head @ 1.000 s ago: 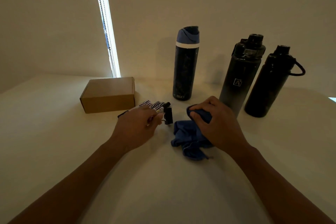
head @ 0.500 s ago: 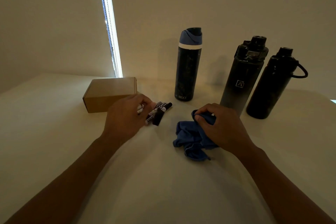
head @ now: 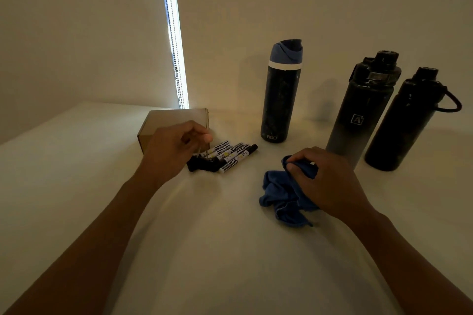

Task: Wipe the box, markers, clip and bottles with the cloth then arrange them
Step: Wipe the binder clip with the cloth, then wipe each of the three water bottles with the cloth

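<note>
Left hand hovers over the near end of the markers, fingers curled, thumb and forefinger pinching the thin wire handle of the clip. The clip's black body hangs just under the fingertips, touching or nearly touching the surface; cannot tell which in the dim light.

Markers lie side by side in a row just right of the left hand, tips angled away toward the far right, black caps at both ends visible on some. Exact count unclear.

Box, brown cardboard, closed, sits directly behind the left hand, partly hidden by the knuckles.

Right hand rests on the cloth, fingers curled over and gripping a bunched fold at its far edge. Cloth is blue, crumpled, lying on the surface, most of it spilling out to the left of and below the right hand.

Three bottles stand upright beyond the hands. Blue-lidded bottle: past the gap between the two hands, nearer the markers' far ends. Grey-fading bottle: just behind the right hand, square logo on its side. Black bottle with loop handle: further right of that hand, close beside the grey-fading one, possibly touching.

Bright window strip with bead chain on the wall above the box.
</note>
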Action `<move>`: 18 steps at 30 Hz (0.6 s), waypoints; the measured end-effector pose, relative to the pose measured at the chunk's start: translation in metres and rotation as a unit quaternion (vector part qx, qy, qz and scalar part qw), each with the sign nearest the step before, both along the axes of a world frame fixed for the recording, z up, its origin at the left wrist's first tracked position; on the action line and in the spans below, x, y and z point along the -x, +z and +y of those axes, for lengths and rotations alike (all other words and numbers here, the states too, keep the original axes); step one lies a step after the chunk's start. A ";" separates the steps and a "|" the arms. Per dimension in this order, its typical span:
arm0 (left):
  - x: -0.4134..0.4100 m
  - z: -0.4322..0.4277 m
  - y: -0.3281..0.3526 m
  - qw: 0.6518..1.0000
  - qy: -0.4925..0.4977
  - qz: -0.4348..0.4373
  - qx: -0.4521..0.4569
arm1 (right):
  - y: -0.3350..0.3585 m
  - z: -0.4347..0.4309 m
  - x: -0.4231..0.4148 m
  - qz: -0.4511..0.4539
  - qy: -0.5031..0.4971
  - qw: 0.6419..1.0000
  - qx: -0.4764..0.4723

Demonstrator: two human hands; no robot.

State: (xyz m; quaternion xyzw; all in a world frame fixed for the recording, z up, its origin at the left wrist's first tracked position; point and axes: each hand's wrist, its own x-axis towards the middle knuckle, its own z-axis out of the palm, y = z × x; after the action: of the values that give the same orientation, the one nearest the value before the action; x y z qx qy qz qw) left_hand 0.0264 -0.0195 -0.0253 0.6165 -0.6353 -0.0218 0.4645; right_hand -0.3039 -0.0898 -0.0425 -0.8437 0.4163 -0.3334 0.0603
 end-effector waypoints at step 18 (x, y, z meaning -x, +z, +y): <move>-0.006 -0.006 -0.010 0.998 -0.032 0.014 -0.056 | 0.003 0.000 0.001 -0.032 -0.030 0.999 0.007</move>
State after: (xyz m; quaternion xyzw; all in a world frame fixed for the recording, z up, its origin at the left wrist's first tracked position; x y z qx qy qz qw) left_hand 0.0322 -0.0256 -0.0354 0.6206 -0.6459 -0.0808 0.4372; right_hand -0.3050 -0.0896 -0.0396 -0.8202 0.4373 -0.3644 0.0571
